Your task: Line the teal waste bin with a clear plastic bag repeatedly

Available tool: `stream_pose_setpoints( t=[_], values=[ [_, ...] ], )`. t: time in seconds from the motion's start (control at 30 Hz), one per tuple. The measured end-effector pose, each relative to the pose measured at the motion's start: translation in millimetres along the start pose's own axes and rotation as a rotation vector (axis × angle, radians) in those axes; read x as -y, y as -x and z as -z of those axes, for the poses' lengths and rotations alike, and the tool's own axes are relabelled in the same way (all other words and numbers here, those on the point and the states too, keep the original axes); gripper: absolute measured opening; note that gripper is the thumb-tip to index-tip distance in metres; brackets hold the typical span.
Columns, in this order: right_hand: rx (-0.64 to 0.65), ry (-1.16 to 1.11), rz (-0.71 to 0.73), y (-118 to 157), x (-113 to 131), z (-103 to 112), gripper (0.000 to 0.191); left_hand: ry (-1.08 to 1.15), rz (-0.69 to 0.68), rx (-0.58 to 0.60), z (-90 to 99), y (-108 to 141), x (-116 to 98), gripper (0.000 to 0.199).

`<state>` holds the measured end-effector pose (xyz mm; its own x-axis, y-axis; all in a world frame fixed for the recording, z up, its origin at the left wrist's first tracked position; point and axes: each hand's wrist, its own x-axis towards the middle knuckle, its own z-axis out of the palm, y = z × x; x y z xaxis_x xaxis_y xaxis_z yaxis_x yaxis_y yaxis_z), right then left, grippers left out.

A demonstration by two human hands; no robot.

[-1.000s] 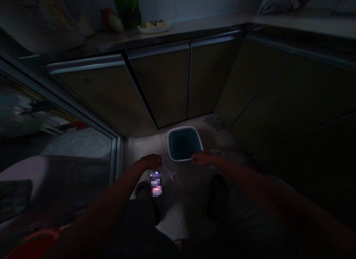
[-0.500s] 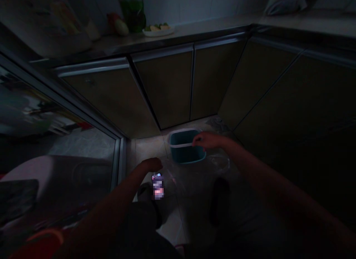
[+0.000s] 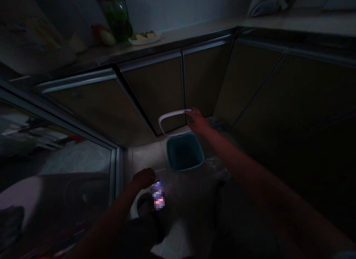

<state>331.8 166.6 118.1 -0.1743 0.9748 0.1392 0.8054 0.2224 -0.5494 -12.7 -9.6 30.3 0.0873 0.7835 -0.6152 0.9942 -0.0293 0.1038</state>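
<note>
A teal trash bin (image 3: 185,153) stands on the floor in front of me, its open top facing up. My right hand (image 3: 197,121) grips the right side of a pale rim ring (image 3: 172,113), which is tilted up behind the bin's back edge. Whether the ring touches the bin there, I cannot tell. Low on the left, my left hand (image 3: 145,178) has its fingers curled together at the edge of a thin clear plastic bag (image 3: 169,181). The bag spreads faintly over the floor below the bin. A lit phone (image 3: 158,195) lies just below my left hand.
Cabinet doors (image 3: 152,92) close off the back and the right side. On the counter above stand a plate of food (image 3: 144,38) and a large green-filled bottle (image 3: 116,16). A sliding door frame (image 3: 113,170) runs along the left. My legs flank the floor below. The room is dim.
My right hand has raised the pale ring off the bin's top, up and back, uncovering the opening. My left hand has shifted slightly left and down. The view has also moved.
</note>
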Motion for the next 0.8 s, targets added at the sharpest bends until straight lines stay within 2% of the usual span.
stream_pose_setpoints(
  t=[0.2,0.5,0.63,0.7,0.73,0.8],
  values=[
    [0.069,0.055,-0.074,-5,-2,-2,0.085,-0.046,0.023,0.042,5.6,2,-2,0.04],
    [0.113,0.108,-0.066,-3,-22,4,0.087,-0.053,0.017,0.057,7.4,0,-1,0.046],
    [0.071,0.168,-0.058,17,-33,12,0.083,-0.033,-0.008,0.038,4.5,-2,3,0.05],
    [0.097,0.23,-0.077,35,-42,14,0.076,-0.025,-0.024,0.028,3.2,-3,3,0.051],
    [0.151,0.262,-0.102,46,-47,13,0.071,-0.013,-0.034,0.02,2.7,-3,3,0.05],
    [0.352,0.3,-0.211,72,-60,11,0.061,0.029,-0.06,-0.01,2.1,-5,1,0.045]
  ],
)
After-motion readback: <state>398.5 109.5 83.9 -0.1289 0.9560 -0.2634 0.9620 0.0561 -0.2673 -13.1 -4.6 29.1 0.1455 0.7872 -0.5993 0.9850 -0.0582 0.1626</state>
